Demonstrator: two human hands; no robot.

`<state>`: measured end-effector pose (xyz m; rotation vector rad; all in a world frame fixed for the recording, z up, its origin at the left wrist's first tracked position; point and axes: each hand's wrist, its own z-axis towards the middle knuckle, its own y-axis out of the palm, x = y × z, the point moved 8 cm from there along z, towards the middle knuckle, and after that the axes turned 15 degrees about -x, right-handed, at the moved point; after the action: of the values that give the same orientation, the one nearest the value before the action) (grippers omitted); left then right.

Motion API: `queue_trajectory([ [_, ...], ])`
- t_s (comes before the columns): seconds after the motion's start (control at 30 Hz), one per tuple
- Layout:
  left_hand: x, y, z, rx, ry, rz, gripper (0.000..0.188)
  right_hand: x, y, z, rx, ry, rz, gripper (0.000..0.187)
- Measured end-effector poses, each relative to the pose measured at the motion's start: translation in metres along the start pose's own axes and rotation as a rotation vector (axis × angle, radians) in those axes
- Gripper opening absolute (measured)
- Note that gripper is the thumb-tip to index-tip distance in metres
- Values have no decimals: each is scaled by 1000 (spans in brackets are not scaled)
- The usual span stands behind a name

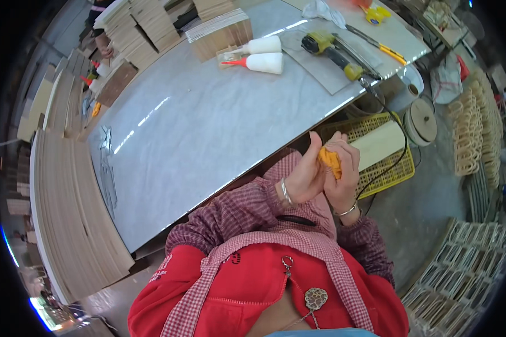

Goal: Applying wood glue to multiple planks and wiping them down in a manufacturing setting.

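Both my hands are together beyond the table's near right edge, above the yellow basket's near side. My right hand point(343, 171) has its fingers curled round a crumpled orange cloth-like piece point(330, 162), which shows between the two palms. My left hand point(302, 177) lies against the same piece, palm turned inward and thumb stretched up and apart. Most of its other fingers are hidden behind the right hand. A bracelet circles each wrist, and checked sleeves cover both forearms.
On the grey table point(197, 129) lie white glue bottles point(264, 63), a yellow-black power tool point(331, 53) and a cutter knife point(376, 45). Stacked wooden boards point(73, 219) line the left. A yellow basket point(396, 182) holds a pale board; a dark cable point(403, 135) hangs over it.
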<state>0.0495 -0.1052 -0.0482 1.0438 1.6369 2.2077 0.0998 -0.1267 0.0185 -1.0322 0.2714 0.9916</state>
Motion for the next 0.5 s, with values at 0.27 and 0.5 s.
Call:
queue_trajectory([
  [0.27,-10,23,-21,-264,-177,488,72,116,-42,-11,156,602,214,18],
  [0.5,2,-22,-27,-40,-102,946,57,55,-28,-3,-252,432,53,21],
])
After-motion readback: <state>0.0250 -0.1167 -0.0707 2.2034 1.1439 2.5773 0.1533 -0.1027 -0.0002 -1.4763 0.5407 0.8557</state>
